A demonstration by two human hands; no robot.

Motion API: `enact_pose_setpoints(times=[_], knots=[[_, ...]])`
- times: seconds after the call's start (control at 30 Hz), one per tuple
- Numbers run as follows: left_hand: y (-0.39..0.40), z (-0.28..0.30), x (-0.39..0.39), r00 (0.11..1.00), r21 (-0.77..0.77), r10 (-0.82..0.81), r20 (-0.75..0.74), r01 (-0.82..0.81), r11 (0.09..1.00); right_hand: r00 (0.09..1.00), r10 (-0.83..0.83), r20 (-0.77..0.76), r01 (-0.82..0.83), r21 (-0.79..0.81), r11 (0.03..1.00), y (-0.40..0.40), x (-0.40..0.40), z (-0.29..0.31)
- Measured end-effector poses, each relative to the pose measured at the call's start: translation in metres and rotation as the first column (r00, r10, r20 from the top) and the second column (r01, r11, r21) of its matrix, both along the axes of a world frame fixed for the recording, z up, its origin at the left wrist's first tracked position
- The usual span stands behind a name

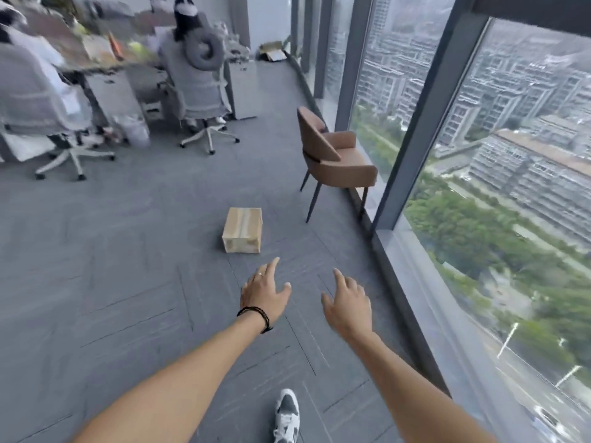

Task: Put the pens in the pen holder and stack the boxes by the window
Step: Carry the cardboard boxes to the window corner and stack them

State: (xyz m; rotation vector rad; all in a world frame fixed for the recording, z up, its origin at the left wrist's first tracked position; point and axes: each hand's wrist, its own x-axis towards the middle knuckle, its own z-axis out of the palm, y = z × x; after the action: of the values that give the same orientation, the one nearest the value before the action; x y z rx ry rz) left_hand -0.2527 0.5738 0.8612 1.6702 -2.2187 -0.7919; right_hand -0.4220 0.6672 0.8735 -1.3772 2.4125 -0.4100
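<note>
A small taped cardboard box (243, 230) lies on the grey carpet, a short way in front of both hands. My left hand (263, 290) is stretched out toward it, fingers spread and empty, with a black band on the wrist. My right hand (347, 302) reaches forward beside it, also spread and empty. Neither hand touches the box. No pens or pen holder are in view.
A brown armchair (335, 158) stands beyond the box beside the floor-to-ceiling window (479, 155) on the right. Office chairs (201, 91) with seated people and desks fill the far left. An open cardboard box (271, 51) sits far back by the window. My shoe (286, 417) is at the bottom.
</note>
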Motion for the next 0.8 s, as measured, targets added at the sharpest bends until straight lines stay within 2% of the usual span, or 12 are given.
enact_pose_setpoints(times=[0.13,0.27,0.47,0.8], knots=[[-0.103,0.002,0.009,0.989,-0.037,0.11,0.098,-0.107,0.994,0.996,0.074,0.047,-0.073,-0.007,0.997,-0.11,-0.008,-0.002],[-0.201,0.015,0.009,0.971,-0.086,0.206,0.124,-0.196,0.977,0.988,0.151,0.036,-0.15,-0.03,0.988,-0.216,-0.018,0.011],[-0.323,0.02,-0.003,0.962,-0.089,0.256,0.09,-0.249,0.965,0.965,0.262,0.002,-0.262,-0.009,0.965,-0.353,-0.018,0.015],[-0.595,-0.007,-0.017,0.953,-0.054,0.3,0.046,-0.298,0.953,0.937,0.343,-0.063,-0.341,0.044,0.939,-0.63,-0.033,-0.003]])
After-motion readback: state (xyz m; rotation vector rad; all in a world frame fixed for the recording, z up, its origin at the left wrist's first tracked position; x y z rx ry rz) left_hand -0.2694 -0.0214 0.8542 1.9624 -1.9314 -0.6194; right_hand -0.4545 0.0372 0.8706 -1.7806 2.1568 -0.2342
